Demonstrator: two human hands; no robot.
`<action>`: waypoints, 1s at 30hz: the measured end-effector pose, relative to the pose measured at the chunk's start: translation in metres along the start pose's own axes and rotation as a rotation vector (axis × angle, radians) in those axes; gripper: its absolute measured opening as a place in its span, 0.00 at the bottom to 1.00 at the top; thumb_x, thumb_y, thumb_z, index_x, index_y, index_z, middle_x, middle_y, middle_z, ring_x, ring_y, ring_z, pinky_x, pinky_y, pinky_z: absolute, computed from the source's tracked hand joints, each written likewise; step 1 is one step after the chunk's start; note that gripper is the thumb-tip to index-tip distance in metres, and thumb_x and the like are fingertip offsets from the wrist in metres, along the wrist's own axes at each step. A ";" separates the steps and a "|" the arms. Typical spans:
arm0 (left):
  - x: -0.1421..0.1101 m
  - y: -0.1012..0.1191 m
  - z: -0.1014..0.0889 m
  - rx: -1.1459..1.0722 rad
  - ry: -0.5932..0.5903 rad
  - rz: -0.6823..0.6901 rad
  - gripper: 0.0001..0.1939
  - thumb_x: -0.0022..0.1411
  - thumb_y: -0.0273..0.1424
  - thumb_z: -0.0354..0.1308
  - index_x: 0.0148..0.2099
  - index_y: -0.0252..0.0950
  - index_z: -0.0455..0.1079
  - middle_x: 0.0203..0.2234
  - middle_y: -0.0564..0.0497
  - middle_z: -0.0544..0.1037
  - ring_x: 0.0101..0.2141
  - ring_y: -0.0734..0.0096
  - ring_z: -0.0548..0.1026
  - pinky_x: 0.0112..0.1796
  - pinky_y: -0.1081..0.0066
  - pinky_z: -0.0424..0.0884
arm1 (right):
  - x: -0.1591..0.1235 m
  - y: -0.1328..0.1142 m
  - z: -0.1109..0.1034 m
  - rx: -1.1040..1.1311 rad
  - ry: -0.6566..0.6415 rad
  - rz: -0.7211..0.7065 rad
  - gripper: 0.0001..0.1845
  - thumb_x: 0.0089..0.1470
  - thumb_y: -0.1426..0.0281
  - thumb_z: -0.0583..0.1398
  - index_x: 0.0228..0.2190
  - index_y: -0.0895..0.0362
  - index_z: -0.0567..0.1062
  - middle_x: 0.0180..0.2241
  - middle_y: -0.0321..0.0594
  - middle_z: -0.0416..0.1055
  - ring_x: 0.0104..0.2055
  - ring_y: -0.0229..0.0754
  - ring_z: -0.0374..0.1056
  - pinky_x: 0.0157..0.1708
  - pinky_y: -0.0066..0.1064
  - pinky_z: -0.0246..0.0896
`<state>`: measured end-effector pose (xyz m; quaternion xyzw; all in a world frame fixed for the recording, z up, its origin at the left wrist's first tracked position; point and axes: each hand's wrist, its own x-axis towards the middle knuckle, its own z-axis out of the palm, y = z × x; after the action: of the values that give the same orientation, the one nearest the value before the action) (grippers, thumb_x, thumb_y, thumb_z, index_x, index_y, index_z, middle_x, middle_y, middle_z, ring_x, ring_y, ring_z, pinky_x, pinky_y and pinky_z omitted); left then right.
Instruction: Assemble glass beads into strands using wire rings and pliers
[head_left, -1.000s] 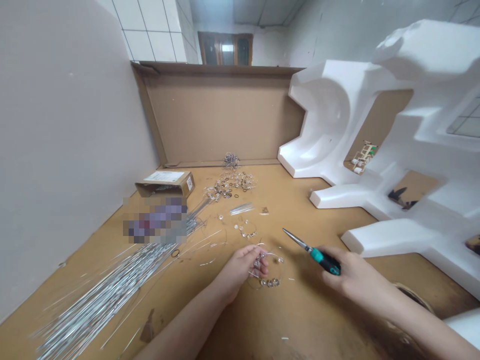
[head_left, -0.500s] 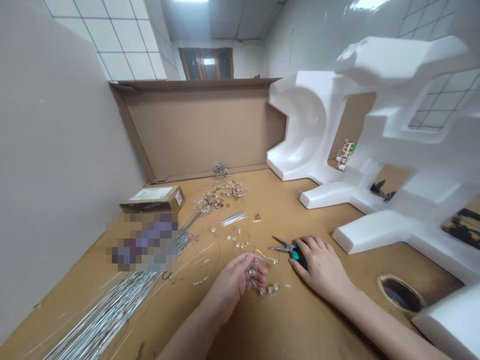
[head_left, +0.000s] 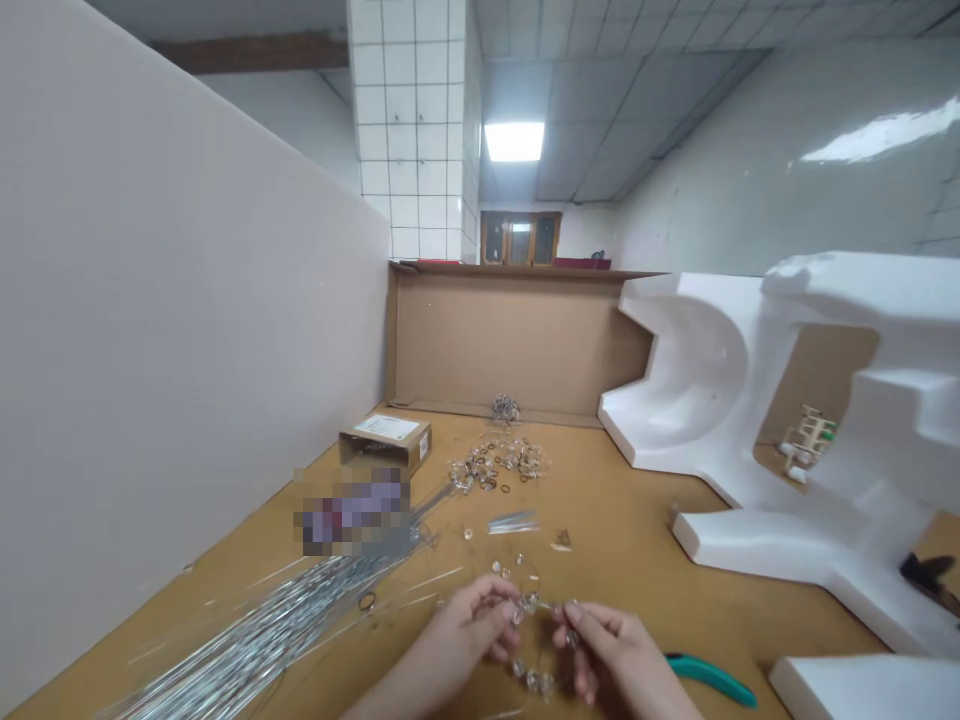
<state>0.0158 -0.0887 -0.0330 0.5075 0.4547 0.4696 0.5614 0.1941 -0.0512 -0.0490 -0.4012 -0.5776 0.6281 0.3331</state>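
Observation:
Between my two hands is a wire ring strung with clear beads [head_left: 533, 682], its lower beads hanging just above or on the table. My left hand [head_left: 484, 620] is closed on its left side, fingers pinched near some beads. On the opposite side my right hand [head_left: 596, 640] pinches the same ring between thumb and fingers. The pliers [head_left: 712, 677] lie on the table beside my right wrist; only a teal handle shows, the rest hidden behind the hand. Just beyond my hands, a few loose clear beads [head_left: 501, 570] rest on the table.
A bundle of silvery wires [head_left: 277, 635] spreads over the left side. Behind it stand a small cardboard box [head_left: 386, 440] and a blurred-out item [head_left: 352, 510]. Beaded pieces [head_left: 495, 462] lie in a heap further back. White foam packing [head_left: 750, 550] rises on the right; a cardboard wall [head_left: 517, 345] closes the back.
My right hand has set the pliers down on the table and moved left to grip the beaded ring. My left hand still holds it. The view has tilted upward.

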 end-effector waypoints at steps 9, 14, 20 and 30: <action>-0.005 -0.010 0.005 0.548 0.028 0.190 0.14 0.58 0.35 0.46 0.36 0.38 0.72 0.27 0.51 0.73 0.30 0.72 0.69 0.32 0.75 0.63 | -0.009 0.006 0.001 -0.205 0.054 -0.012 0.29 0.42 0.45 0.51 0.20 0.60 0.69 0.07 0.29 0.55 0.10 0.29 0.50 0.12 0.20 0.38; -0.010 -0.011 0.004 0.406 0.032 0.102 0.12 0.55 0.35 0.50 0.37 0.37 0.72 0.28 0.51 0.73 0.30 0.71 0.69 0.33 0.74 0.62 | -0.010 0.013 0.004 -0.234 -0.022 0.029 0.29 0.39 0.43 0.52 0.14 0.58 0.65 0.06 0.26 0.49 0.09 0.28 0.46 0.10 0.21 0.36; -0.006 -0.015 -0.005 -0.038 0.057 -0.088 0.14 0.43 0.38 0.61 0.30 0.33 0.67 0.19 0.57 0.69 0.20 0.78 0.65 0.26 0.75 0.60 | -0.008 0.015 0.001 -0.053 0.030 0.032 0.27 0.37 0.48 0.57 0.26 0.61 0.70 0.22 0.34 0.68 0.08 0.23 0.50 0.08 0.20 0.37; -0.007 -0.018 -0.001 0.027 0.012 -0.013 0.14 0.49 0.40 0.55 0.30 0.32 0.68 0.18 0.55 0.70 0.20 0.75 0.67 0.26 0.73 0.63 | -0.010 0.020 0.002 -0.038 -0.039 0.034 0.23 0.41 0.50 0.56 0.26 0.58 0.64 0.18 0.32 0.68 0.07 0.24 0.49 0.06 0.19 0.37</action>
<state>0.0148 -0.0961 -0.0509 0.5092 0.4678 0.4629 0.5547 0.1974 -0.0628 -0.0674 -0.4052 -0.5889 0.6302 0.3033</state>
